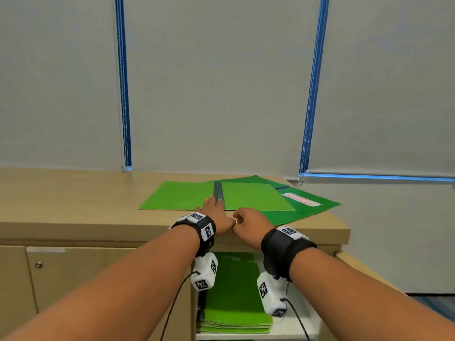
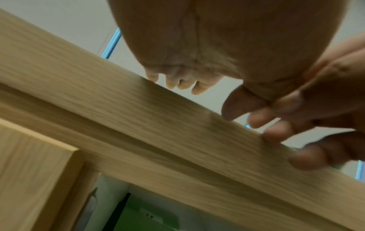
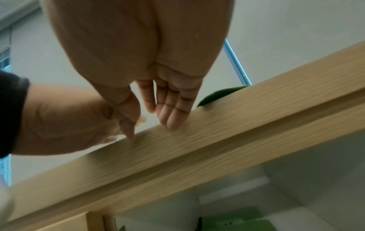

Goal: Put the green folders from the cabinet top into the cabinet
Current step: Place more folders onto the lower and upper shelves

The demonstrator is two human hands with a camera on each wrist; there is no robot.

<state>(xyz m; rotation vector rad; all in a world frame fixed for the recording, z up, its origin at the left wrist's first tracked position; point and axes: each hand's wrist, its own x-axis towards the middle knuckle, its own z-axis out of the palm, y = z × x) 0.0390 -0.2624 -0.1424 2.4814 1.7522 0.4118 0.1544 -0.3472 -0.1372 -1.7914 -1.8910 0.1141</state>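
A light green folder (image 1: 256, 196) lies spread open on the wooden cabinet top (image 1: 73, 200), a dark clip strip along its spine. Under it to the right lies a darker green folder (image 1: 317, 207) with a red and white label; its corner (image 3: 217, 95) overhangs the front edge. My left hand (image 1: 214, 210) reaches over the edge, straight fingers (image 2: 177, 81) touching the open folder's near edge by the spine. My right hand (image 1: 246, 219) hovers at the cabinet's front edge (image 3: 256, 117), fingers (image 3: 169, 112) loose and holding nothing. A stack of green folders (image 1: 234, 291) lies inside the cabinet.
The cabinet compartment below my hands stands open, its door (image 1: 354, 264) swung out to the right. A shut door with a round lock (image 1: 38, 265) is at the left. Pale roller blinds (image 1: 221, 82) hang behind the cabinet.
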